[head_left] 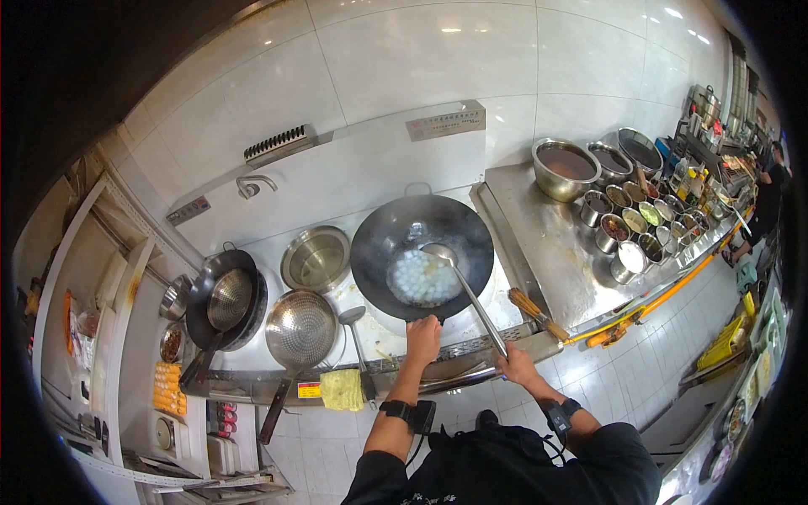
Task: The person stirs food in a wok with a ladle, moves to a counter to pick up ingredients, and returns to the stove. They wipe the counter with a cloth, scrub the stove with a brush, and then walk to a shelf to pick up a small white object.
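A large dark wok [383, 236] sits on the stove, with many small white round pieces [421, 278] in bubbling liquid at its bottom. My left hand [422, 339] is closed at the wok's near rim, where its handle would be; the handle itself is hidden. My right hand [518, 368] is wrapped round the end of a long metal ladle [481, 311]. The ladle's bowl rests in the wok among the white pieces. Left of the wok lie a perforated strainer [300, 330] and a spatula [353, 316].
Left are a metal basin [315, 260], stacked dark woks [200, 295] and a yellow cloth [342, 390]. A bamboo brush [539, 314] lies right. Beyond it stand a pot of brown liquid [566, 168] and several seasoning containers [629, 257]. A person [767, 202] stands far right.
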`<state>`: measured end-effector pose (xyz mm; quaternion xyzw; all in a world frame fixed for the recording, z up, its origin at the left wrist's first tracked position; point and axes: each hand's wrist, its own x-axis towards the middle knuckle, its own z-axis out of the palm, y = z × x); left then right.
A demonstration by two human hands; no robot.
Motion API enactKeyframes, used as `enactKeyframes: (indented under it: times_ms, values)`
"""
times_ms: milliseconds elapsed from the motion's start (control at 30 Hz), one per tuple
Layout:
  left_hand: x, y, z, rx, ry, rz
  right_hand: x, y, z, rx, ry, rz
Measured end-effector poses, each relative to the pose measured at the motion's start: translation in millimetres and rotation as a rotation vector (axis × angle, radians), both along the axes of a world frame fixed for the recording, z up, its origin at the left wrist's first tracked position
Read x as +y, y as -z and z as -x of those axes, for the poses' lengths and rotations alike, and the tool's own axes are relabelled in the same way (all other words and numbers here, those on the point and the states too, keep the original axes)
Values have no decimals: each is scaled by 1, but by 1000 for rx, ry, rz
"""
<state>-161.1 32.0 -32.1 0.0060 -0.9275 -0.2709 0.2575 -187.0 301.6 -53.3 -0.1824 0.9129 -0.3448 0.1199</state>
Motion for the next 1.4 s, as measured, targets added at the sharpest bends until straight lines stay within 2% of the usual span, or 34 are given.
enactKeyframes:
  times_ms: [433,633,1033,1233,1400]
  values:
    - [0,-1,0,-62,-16,16,1,-2,-1,30,-26,20]
    - [0,2,0,-14,-6,7,0,-2,-1,-51,12,-26]
    - [0,-2,-2,-41,-9,4,2,-1,-2,-32,-21,23]
    - [-1,-2,0,-87,-15,31,2,-3,0,-46,-20,-34]
    - [-1,-2,-1,-105,-20,46,5,-6,0,-104,-17,30]
